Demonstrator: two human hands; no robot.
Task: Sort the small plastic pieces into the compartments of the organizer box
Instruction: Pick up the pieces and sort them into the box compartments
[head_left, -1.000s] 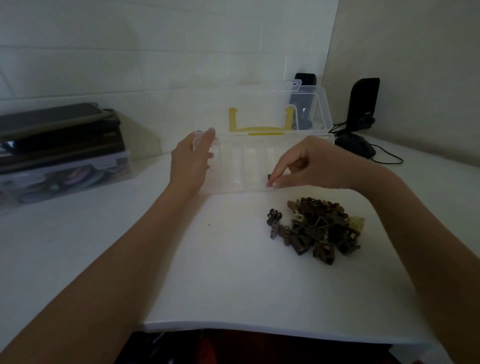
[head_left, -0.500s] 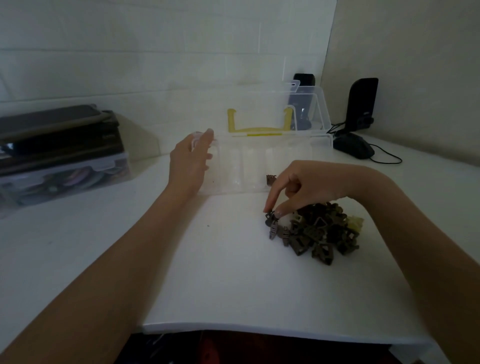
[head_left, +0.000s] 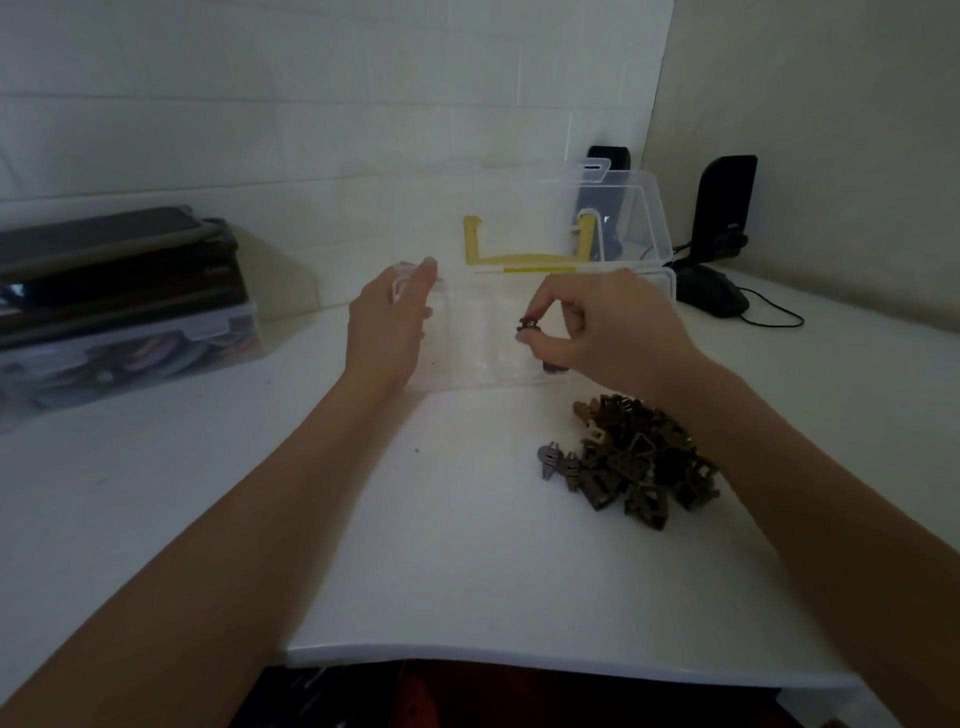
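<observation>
Your right hand (head_left: 597, 327) hovers above the organizer box (head_left: 467, 374), its grip closed to a tight pinch: thumb and forefinger hold one small dark plastic piece (head_left: 528, 324) between their tips, with the other fingers curled in behind. The piece hangs over the middle compartments of the box; which one it sits above cannot be told. Another dark piece (head_left: 555, 368) shows low in the box just under your hand.

Your left hand (head_left: 389, 325) rests against the left end of the box, fingers fairly straight and relaxed, the fingertips up at the box's far left corner, touching the clear wall rather than wrapping it.

The box stands toward the back of the tabletop (head_left: 467, 571), its clear lid (head_left: 631, 208) tipped up behind with a yellow handle (head_left: 524, 249) showing through. The pile of brown pieces (head_left: 636, 460) lies on the tabletop near the box's front wall, toward the right, beneath your right forearm.
</observation>
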